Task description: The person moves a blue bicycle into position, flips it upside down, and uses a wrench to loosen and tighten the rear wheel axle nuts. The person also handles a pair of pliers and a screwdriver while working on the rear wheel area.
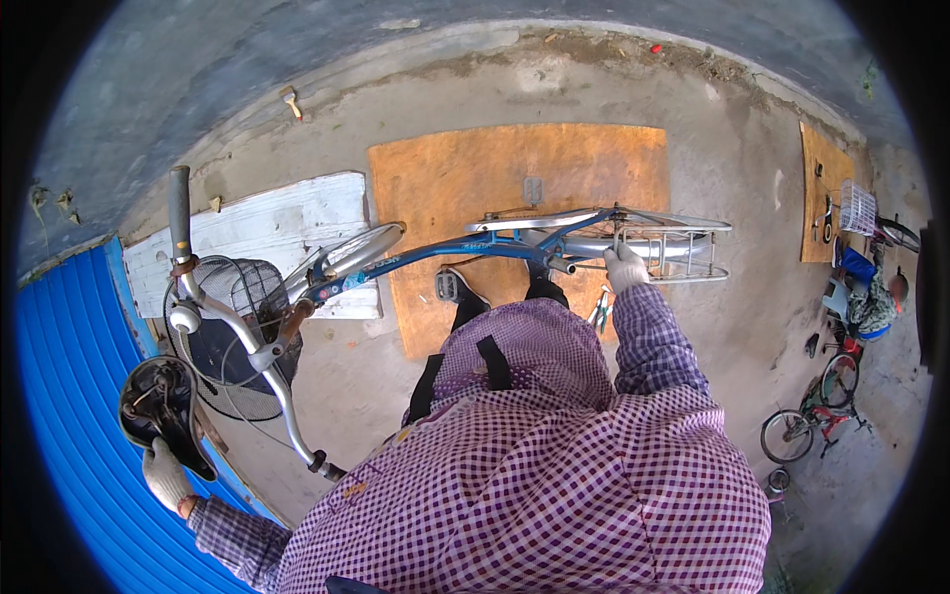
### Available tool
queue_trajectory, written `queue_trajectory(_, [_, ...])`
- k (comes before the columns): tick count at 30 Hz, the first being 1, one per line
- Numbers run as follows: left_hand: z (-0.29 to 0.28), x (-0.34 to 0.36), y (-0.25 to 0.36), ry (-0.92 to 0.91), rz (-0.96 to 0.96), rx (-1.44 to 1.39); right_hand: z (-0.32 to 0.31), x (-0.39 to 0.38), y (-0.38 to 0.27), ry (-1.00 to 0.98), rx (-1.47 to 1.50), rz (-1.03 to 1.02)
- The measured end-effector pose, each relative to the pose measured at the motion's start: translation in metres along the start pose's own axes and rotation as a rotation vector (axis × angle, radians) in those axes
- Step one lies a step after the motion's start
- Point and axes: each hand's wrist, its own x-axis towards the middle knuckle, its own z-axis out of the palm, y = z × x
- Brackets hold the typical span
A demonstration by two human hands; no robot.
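Observation:
My left hand [167, 479], in a white knit glove, is closed on the edge of a black bicycle saddle [142, 399] at the far left. The saddle's underside with its metal frame faces me. My right hand [625, 267], also gloved, grips the front end of the silver rear rack [693, 272] of a blue bicycle [426, 249]. The bicycle stands across in front of me, its handlebar [237, 322] to the left. Its seat tube [562, 265] shows an open top with no saddle on it. My fingertips on the rack are partly hidden.
A wire basket [259, 381] hangs at the handlebar. Under the bicycle lie an orange-brown board [445, 163] and a white board [336, 203]. Pliers-like tools [600, 309] lie near my foot. A brush [291, 102] lies by the wall; a red bicycle [826, 414] stands far right near another person [873, 307].

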Motion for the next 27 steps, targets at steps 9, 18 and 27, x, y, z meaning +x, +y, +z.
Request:
queue_trajectory(9, [-0.047, -0.026, 0.174, -0.009, 0.422, -0.19, 0.006, 0.011, 0.003, 0.051, 0.04, -0.069])
queue_trajectory(18, [0.052, -0.058, 0.358, -0.259, 0.918, 0.176, 0.038, -0.039, -0.047, 0.056, -0.039, -0.144])
queue_trajectory(27, [0.228, -0.261, 0.567, -0.479, 0.868, 0.367, -0.11, 0.052, 0.01, -0.067, -0.073, -0.121])
